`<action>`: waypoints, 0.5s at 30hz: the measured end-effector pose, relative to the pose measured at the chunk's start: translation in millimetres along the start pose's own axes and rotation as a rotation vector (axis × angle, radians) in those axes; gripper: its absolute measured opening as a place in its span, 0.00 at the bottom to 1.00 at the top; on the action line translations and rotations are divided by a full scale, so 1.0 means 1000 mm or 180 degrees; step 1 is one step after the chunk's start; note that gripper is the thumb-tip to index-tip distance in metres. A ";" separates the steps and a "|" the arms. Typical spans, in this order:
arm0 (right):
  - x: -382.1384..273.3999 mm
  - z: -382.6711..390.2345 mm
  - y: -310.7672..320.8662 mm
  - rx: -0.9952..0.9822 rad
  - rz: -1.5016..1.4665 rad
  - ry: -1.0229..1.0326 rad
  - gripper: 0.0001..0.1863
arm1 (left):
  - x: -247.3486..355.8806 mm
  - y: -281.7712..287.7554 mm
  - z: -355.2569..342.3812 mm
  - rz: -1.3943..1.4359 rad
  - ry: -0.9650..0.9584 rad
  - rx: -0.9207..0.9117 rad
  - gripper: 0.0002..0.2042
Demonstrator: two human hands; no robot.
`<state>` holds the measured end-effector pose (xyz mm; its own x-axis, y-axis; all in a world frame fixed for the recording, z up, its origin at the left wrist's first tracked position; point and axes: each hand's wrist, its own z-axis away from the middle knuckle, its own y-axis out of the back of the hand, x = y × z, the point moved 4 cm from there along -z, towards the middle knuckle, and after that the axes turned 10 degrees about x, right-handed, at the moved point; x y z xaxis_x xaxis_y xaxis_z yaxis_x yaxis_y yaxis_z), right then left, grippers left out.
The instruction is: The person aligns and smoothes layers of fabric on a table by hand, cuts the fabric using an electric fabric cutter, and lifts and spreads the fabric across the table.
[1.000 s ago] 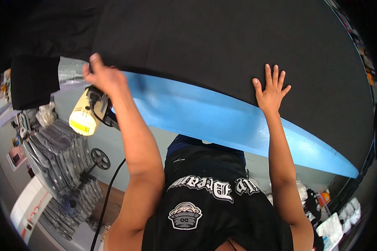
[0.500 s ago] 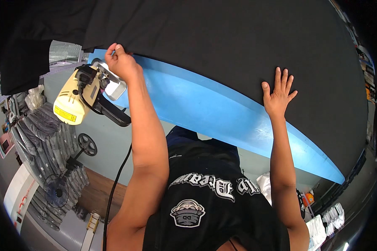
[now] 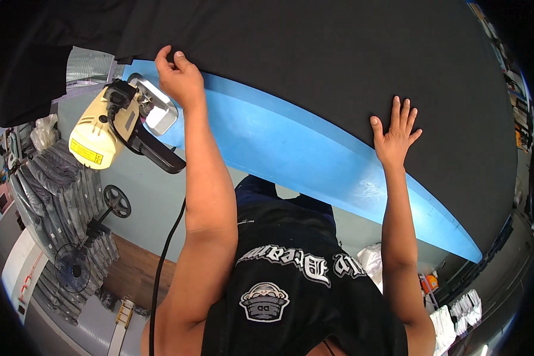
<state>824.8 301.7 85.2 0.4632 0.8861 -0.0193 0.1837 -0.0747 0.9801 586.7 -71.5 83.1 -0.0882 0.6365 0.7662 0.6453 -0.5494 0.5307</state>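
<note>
Black fabric [image 3: 314, 53] spreads over a blue tabletop [image 3: 267, 136], leaving a long curved strip of blue bare on my side. At the fabric's near edge, toward the left, is my left hand [image 3: 184, 83]; its thumb and index finger stand apart and nothing shows between them. The other fingers are partly hidden. My right hand [image 3: 393, 142] presses flat on the fabric with fingers spread. Close beside my left hand, a cream electric cloth cutter [image 3: 98, 133] with a metal base plate and black handle sits at the table's left end.
A black cord [image 3: 163, 261] runs down from the cutter past my left arm. Wrapped grey garments [image 3: 53, 190] are stacked at the left, near a fan [image 3: 74, 270] and a black handwheel [image 3: 117, 200]. White bundles [image 3: 466, 308] lie at the lower right.
My left hand has lifted slightly up and right, and its thumb and index finger, closed together before, have parted. My right hand stays spread on the fabric. The whole view has shifted a little.
</note>
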 end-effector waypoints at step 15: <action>-0.086 -0.004 -0.003 0.0006 -0.0066 0.0382 0.37 | -0.007 0.001 0.004 -0.0522 -0.0836 0.0370 0.13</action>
<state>781.3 227.8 84.5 0.3521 0.9358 -0.0156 0.1939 -0.0566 0.9794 590.6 -74.3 77.1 -0.0091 0.8376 0.5462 0.7223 -0.3722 0.5829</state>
